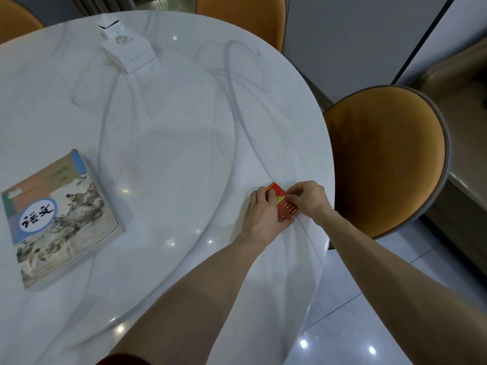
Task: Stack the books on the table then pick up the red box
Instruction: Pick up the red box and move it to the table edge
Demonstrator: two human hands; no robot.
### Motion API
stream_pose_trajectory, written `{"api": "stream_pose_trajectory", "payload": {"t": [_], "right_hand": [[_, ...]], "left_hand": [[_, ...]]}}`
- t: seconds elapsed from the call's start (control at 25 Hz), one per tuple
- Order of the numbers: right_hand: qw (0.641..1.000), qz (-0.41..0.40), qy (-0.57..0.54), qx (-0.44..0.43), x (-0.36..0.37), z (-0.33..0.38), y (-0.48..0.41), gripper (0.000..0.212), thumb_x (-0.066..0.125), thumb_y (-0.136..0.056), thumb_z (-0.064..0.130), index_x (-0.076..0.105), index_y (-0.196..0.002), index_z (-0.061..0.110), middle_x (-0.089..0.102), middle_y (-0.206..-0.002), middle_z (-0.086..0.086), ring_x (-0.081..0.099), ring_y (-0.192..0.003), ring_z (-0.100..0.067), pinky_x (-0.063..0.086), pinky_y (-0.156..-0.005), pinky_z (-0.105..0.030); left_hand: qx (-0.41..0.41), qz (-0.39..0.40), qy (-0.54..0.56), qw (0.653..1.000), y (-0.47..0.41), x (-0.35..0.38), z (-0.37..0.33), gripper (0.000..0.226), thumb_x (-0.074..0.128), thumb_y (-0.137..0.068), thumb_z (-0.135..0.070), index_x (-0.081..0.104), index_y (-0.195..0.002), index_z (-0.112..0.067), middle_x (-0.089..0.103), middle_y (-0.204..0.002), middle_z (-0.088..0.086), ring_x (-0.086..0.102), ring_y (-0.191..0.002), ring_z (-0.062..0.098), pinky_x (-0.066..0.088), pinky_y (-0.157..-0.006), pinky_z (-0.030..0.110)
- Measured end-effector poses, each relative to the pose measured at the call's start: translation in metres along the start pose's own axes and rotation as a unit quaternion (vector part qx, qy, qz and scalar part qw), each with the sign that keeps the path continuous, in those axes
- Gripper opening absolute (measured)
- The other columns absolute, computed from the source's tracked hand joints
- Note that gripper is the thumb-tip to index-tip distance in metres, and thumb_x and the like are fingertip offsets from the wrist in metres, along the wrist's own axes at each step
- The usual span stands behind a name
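A small red box (285, 205) with gold print sits near the right edge of the round white marble table (171, 133). My left hand (262, 216) grips its left side, thumb under the near end. My right hand (309, 197) pinches its right and top edge. Both hands touch the box; whether it is off the tabletop I cannot tell. The stack of books (59, 218) lies flat at the table's left, its top cover showing a painted landscape and a white oval with black characters. Only the page edges show of the books below.
A white tissue box (129, 50) stands at the far side of the table. An orange chair (384, 159) sits just right of the table edge beside my hands. Two more orange chairs (242, 14) are at the back. Glossy tiled floor (369, 312) lies lower right.
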State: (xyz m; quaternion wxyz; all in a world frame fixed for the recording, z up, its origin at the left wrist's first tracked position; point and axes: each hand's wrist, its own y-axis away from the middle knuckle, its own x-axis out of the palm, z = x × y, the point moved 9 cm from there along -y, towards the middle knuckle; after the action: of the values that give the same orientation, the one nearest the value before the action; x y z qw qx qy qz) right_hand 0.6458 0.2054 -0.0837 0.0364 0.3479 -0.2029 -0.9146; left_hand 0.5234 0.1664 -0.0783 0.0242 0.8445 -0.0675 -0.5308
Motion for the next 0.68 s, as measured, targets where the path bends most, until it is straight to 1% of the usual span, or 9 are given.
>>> {"api": "stream_pose_trajectory", "payload": {"t": [0.08, 0.24, 0.36, 0.44, 0.52, 0.6, 0.64, 0.68], "right_hand": [[1.000, 0.003, 0.003, -0.004, 0.001, 0.002, 0.000, 0.018, 0.062, -0.087, 0.008, 0.072, -0.100, 0.000, 0.071, -0.106, -0.017, 0.061, -0.087, -0.021, 0.053, -0.085, -0.032], [1.000, 0.005, 0.017, 0.005, 0.002, 0.002, -0.002, 0.020, 0.062, -0.088, 0.010, 0.071, -0.103, 0.002, 0.070, -0.109, -0.016, 0.065, -0.098, -0.026, 0.053, -0.087, -0.032], [1.000, 0.006, 0.025, 0.008, 0.001, 0.002, -0.003, 0.020, 0.061, -0.088, 0.010, 0.071, -0.103, 0.003, 0.071, -0.108, -0.016, 0.065, -0.101, -0.027, 0.053, -0.088, -0.033], [0.999, 0.012, 0.040, 0.008, 0.001, 0.003, -0.004, 0.019, 0.060, -0.088, 0.010, 0.072, -0.102, 0.003, 0.071, -0.108, -0.016, 0.065, -0.100, -0.027, 0.052, -0.085, -0.032], [0.998, 0.019, 0.058, 0.007, 0.000, 0.006, -0.003, 0.020, 0.060, -0.089, 0.013, 0.071, -0.102, 0.003, 0.071, -0.108, -0.016, 0.064, -0.092, -0.025, 0.051, -0.075, -0.029], [0.997, 0.014, 0.072, 0.012, -0.003, 0.008, -0.001, 0.024, 0.060, -0.090, 0.019, 0.070, -0.103, 0.003, 0.070, -0.108, -0.016, 0.059, -0.084, -0.021, 0.046, -0.062, -0.023], [0.997, 0.012, 0.076, 0.013, -0.005, 0.008, -0.001, 0.026, 0.059, -0.090, 0.021, 0.069, -0.105, 0.003, 0.069, -0.110, -0.016, 0.059, -0.084, -0.022, 0.046, -0.062, -0.022], [0.996, 0.012, 0.082, 0.021, -0.007, 0.010, 0.001, 0.028, 0.058, -0.091, 0.023, 0.068, -0.108, 0.003, 0.068, -0.111, -0.015, 0.061, -0.087, -0.024, 0.048, -0.065, -0.025]], "left_hand": [[-0.003, 0.002, -0.004, 1.000, 0.001, 0.000, 0.000, 0.083, 0.067, -0.076, -0.053, 0.040, -0.137, -0.004, 0.044, -0.136, 0.013, 0.039, -0.128, 0.028, 0.035, -0.108, 0.033], [0.001, 0.018, -0.015, 1.000, -0.003, 0.003, 0.000, 0.084, 0.067, -0.077, -0.051, 0.036, -0.140, -0.004, 0.041, -0.138, 0.013, 0.037, -0.130, 0.027, 0.033, -0.111, 0.032], [0.005, 0.028, -0.024, 0.999, -0.006, 0.004, -0.002, 0.087, 0.068, -0.077, -0.051, 0.033, -0.142, -0.005, 0.038, -0.142, 0.013, 0.034, -0.133, 0.027, 0.030, -0.113, 0.032], [0.003, 0.049, -0.024, 0.998, -0.007, 0.004, -0.001, 0.094, 0.069, -0.076, -0.052, 0.027, -0.146, -0.006, 0.031, -0.149, 0.014, 0.026, -0.141, 0.028, 0.024, -0.118, 0.033], [-0.001, 0.066, -0.017, 0.998, -0.005, 0.002, -0.001, 0.097, 0.069, -0.074, -0.053, 0.024, -0.147, -0.008, 0.023, -0.154, 0.014, 0.017, -0.145, 0.028, 0.019, -0.120, 0.035], [0.001, 0.067, -0.017, 0.998, -0.002, -0.008, 0.001, 0.089, 0.066, -0.077, -0.055, 0.030, -0.145, -0.010, 0.027, -0.152, 0.013, 0.020, -0.144, 0.027, 0.024, -0.117, 0.036], [0.004, 0.067, -0.021, 0.998, -0.001, -0.014, 0.003, 0.079, 0.062, -0.081, -0.053, 0.035, -0.142, -0.010, 0.033, -0.148, 0.012, 0.026, -0.141, 0.027, 0.029, -0.114, 0.037], [0.010, 0.063, -0.037, 0.997, 0.003, -0.025, 0.005, 0.065, 0.057, -0.087, -0.049, 0.042, -0.137, -0.010, 0.040, -0.142, 0.012, 0.033, -0.136, 0.027, 0.036, -0.108, 0.038]]}}
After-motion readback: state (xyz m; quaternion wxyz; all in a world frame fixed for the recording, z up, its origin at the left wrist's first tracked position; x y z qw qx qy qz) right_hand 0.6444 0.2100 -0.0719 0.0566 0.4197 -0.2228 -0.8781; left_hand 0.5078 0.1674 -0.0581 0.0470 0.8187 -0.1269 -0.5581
